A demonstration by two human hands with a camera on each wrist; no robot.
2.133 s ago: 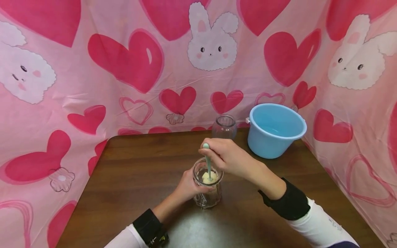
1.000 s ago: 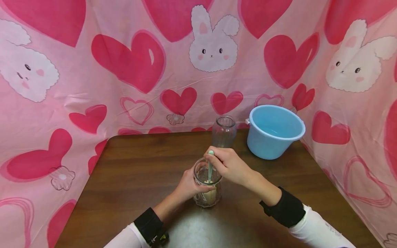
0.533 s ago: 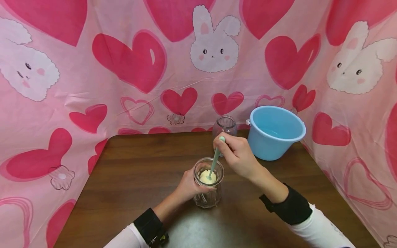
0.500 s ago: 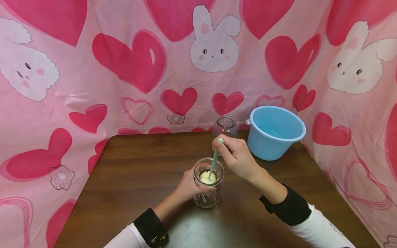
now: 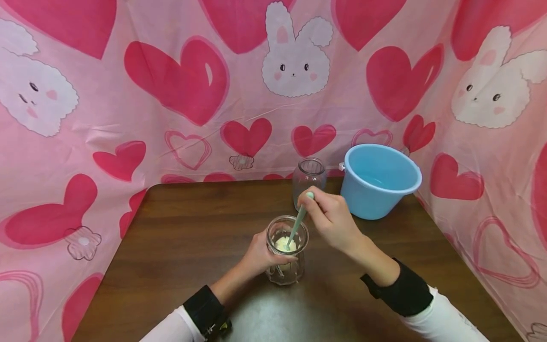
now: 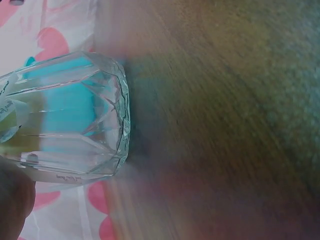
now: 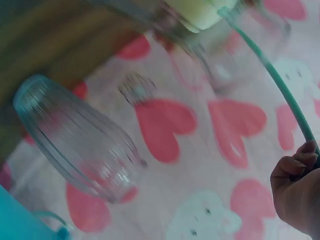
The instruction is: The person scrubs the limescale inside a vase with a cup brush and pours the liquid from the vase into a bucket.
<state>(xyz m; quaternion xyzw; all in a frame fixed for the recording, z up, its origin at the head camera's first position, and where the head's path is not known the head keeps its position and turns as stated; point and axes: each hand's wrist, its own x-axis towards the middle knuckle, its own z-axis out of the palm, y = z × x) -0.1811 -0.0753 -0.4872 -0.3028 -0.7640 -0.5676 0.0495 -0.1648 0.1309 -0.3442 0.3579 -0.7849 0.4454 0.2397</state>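
My left hand (image 5: 261, 255) grips a clear glass jar (image 5: 287, 275) around its side; in the left wrist view the jar's faceted base (image 6: 117, 115) shows. My right hand (image 5: 331, 216) holds the thin green handle of a sponge brush (image 5: 299, 221), which leans to the right out of the jar's mouth. Its pale yellow sponge head (image 5: 284, 244) is inside the jar, below the rim. In the right wrist view, curled fingers (image 7: 300, 165) close round the handle's end, and the blurred sponge (image 7: 195, 12) shows at the top.
A second clear glass jar (image 5: 308, 178) stands behind my right hand, partly hidden by it. Beside it, at the back right of the brown table (image 5: 192, 223), is a light blue bucket (image 5: 372, 204). A pink curtain with hearts and rabbits (image 5: 243, 104) hangs behind and along the sides.
The sponge went deep into the jar about one second ago, then came up near the mouth. Now it sits slightly lower, and the handle leans further right. The left hand keeps its place.
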